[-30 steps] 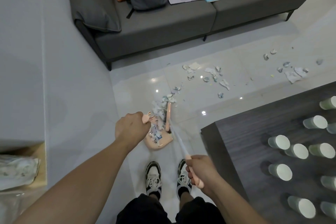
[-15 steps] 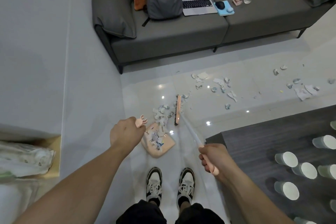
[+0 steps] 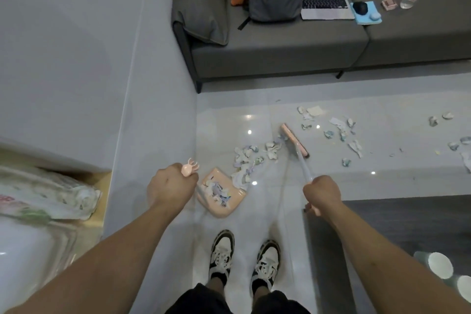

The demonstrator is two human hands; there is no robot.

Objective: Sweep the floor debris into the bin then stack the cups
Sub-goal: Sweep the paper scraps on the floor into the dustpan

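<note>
- Head view showed the left hand [image 3: 171, 186] clenched round the top of the dustpan's handle, its pink hanger end sticking up past the knuckles, while the dustpan [image 3: 221, 196] sat on the floor [image 3: 356, 181] just ahead of the shoes [image 3: 244, 255], already part full of scraps.
- Right hand [image 3: 321, 192] gripped the clear broom handle, fingers [image 3: 309, 208] curled tight round it; the broom head [image 3: 294, 140] lay beyond the dustpan, touching the far edge of a heap of paper scraps [image 3: 251, 158].
- More debris [image 3: 339, 130] lay scattered farther from the dustpan, past the broom, toward the sofa [image 3: 280, 53].
- To do the stroke well, I judged the broom should be drawn low and steady toward the dustpan's mouth, with the left hand pressing the lip flat so that scraps do not slide under it.
- White cups [image 3: 439, 265] stood on the dark counter [image 3: 407, 224], to the right of the shoes, not yet stacked.
- Compared with half a second before, the broom head had swung out farther from the dustpan and turned, now behind a larger heap; the dustpan had barely shifted.
- Bin: not clearly in view.
</note>
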